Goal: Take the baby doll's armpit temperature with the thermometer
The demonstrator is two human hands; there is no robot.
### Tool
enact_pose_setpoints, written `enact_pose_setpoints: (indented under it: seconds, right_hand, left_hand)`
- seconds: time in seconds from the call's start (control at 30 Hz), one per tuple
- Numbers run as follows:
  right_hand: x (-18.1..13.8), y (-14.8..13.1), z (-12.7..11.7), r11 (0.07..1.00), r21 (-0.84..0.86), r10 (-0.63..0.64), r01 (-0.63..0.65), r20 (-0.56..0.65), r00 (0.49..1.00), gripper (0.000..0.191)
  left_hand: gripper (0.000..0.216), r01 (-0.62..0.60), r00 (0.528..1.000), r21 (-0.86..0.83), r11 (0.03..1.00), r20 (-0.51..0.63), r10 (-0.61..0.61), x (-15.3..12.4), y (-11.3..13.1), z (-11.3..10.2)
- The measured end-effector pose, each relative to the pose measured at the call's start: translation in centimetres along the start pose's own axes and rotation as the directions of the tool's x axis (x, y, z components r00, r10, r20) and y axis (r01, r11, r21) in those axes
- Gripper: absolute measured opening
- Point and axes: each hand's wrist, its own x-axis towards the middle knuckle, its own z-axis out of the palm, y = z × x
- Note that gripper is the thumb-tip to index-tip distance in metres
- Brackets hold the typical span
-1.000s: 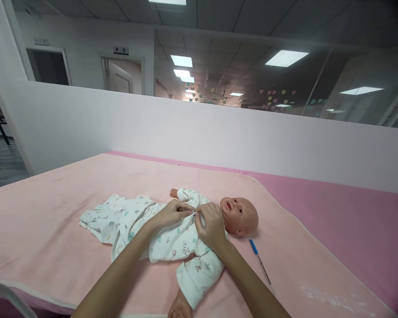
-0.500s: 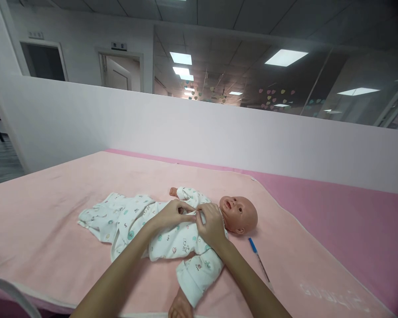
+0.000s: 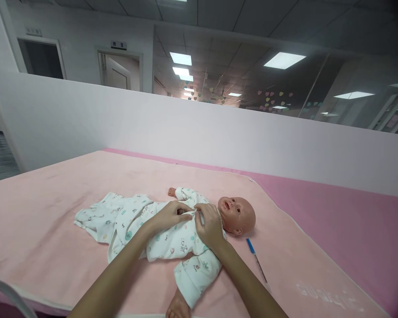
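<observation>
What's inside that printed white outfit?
A doll: its head shows at one end, with small hands out of both sleeves. The outfit hides the torso, and the person's left hand and right hand cover part of the front. Whether legs fill the other end can't be told.

White printed outfit [image 3: 172,245], peach-pink blanket [image 3: 63,176], blue-capped pen [image 3: 257,261]

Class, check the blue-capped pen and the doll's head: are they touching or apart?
Apart. The head camera view shows a strip of pink sheet between the pen and the doll's head.
</observation>
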Motion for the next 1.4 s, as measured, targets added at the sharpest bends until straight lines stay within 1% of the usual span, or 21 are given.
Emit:
enact_pose_setpoints:
  seconds: [0.2,0.47,0.63,0.8,0.9,1.13,1.4]
  right_hand:
    - [0.03,-0.04,0.04,1.000,-0.009,0.013,-0.013,-0.006,1.000,0.016]
    - [0.08,-0.06,0.01,1.000,0.004,0.003,-0.003,-0.002,1.000,0.016]
    - [0.08,-0.13,0.01,1.000,0.003,-0.006,0.006,0.006,1.000,0.015]
    - [0.12,-0.22,-0.06,1.000,-0.006,-0.013,0.013,0.014,1.000,0.015]
    - [0.17,-0.28,-0.12,1.000,-0.003,-0.019,0.019,0.013,1.000,0.015]
    - [0.22,-0.39,-0.17,0.999,0.023,-0.046,0.046,-0.001,0.999,0.015]
    - [0.14,-0.32,-0.16,0.998,0.046,-0.050,0.050,0.001,0.999,0.015]
  left_hand:
    - [0.028,-0.033,0.999,-0.004,0.999,0.008,0.033,0.02,0.19,0.05]
    - [0.025,-0.008,1.000,0.010,1.000,0.013,0.008,-0.07,0.33,-0.03]
    - [0.027,0.002,1.000,0.059,0.998,-0.025,0.000,0.02,0.14,0.22]
    - [0.025,0.006,0.999,0.077,0.997,-0.039,-0.003,0.08,0.04,0.33]
    - [0.025,0.010,0.999,0.069,0.998,-0.036,-0.008,0.01,0.07,0.28]
    - [0.033,0.021,1.000,0.060,0.998,-0.013,-0.020,0.07,-0.01,0.21]
    - [0.029,0.003,1.000,0.056,0.998,-0.003,-0.003,0.01,0.15,0.06]
